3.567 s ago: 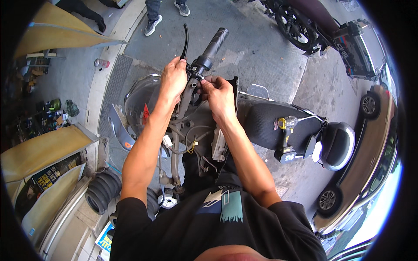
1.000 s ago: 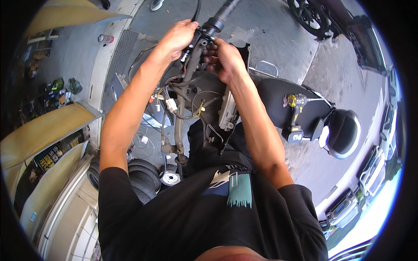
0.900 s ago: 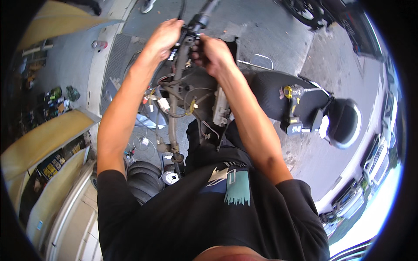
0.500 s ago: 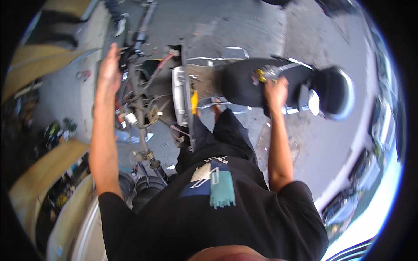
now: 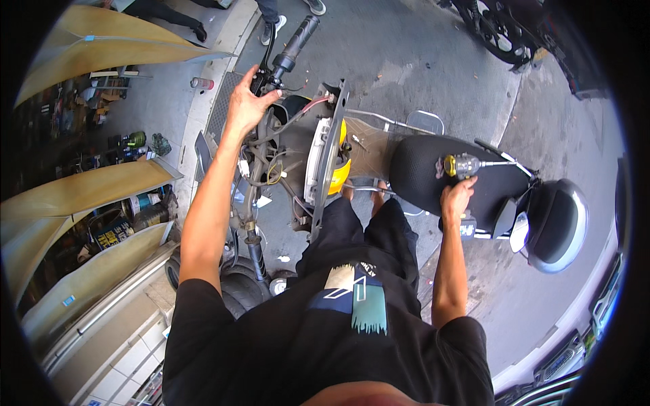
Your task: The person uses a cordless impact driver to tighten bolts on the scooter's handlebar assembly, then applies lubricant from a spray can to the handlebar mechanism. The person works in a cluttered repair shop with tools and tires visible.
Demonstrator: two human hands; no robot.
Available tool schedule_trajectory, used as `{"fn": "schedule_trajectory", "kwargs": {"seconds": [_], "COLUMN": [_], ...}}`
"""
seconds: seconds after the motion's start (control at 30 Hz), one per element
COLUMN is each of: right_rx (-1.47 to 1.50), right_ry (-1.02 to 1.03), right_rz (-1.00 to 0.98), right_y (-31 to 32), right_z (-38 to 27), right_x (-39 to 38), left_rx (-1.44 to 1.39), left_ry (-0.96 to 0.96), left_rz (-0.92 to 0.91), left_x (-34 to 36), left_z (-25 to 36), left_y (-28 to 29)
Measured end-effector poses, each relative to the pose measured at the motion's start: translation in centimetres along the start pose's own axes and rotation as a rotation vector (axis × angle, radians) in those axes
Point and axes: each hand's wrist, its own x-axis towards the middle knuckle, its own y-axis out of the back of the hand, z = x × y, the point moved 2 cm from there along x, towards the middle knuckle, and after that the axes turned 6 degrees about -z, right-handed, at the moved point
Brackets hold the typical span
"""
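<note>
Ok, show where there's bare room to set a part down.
The mostly bare floor between the handlebar grip and the parked motorcycle; also the front end of the black seat, left of the power drill in the right hand. Crowded: the cables below the left hand.

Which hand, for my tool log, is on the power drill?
The right hand, gripping the yellow-and-black power drill; the left hand is spread beside the handlebar.

Single view, from your head: left fisheye, upright, facing steeply down. Your shirt (image 5: 332, 348) fills near foreground; scooter (image 5: 416, 154) stands farther off, across middle; straight edges bend toward rim.
</note>
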Motion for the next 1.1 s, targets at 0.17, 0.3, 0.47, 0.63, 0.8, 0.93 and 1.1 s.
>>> {"fn": "schedule_trajectory", "kwargs": {"seconds": [0.17,0.3,0.47,0.63,0.8,0.93,1.1], "right_rx": [0.234,0.526,0.859,1.432,1.555,1.514,1.501], "right_ry": [0.155,0.23,0.232,0.184,0.049,0.024,0.061], "right_rz": [0.144,0.102,-0.245,-0.816,-1.208,-1.328,-1.414], "right_y": [3.4,4.2,9.0,10.7,7.8,6.8,4.7], "right_z": [0.7,5.3,-1.5,-11.0,-14.1,-17.1,-17.0], "right_x": [-2.6,-4.0,-7.2,-9.0,-9.7,-10.3,-10.0], "left_rx": [-0.044,-0.086,-0.073,-0.093,-0.092,-0.062,-0.085], "left_ry": [0.034,0.062,0.06,0.152,0.138,0.101,0.135], "left_rz": [0.01,-0.011,0.014,-0.027,-0.028,-0.011,-0.017], "left_x": [0.0,0.1,-0.6,-0.4,-0.5,-0.5,-0.5], "left_z": [0.1,-0.6,-0.4,1.0,1.2,1.3,1.4], "left_y": [-0.4,-0.7,-0.3,0.2,0.0,0.0,0.0]}}
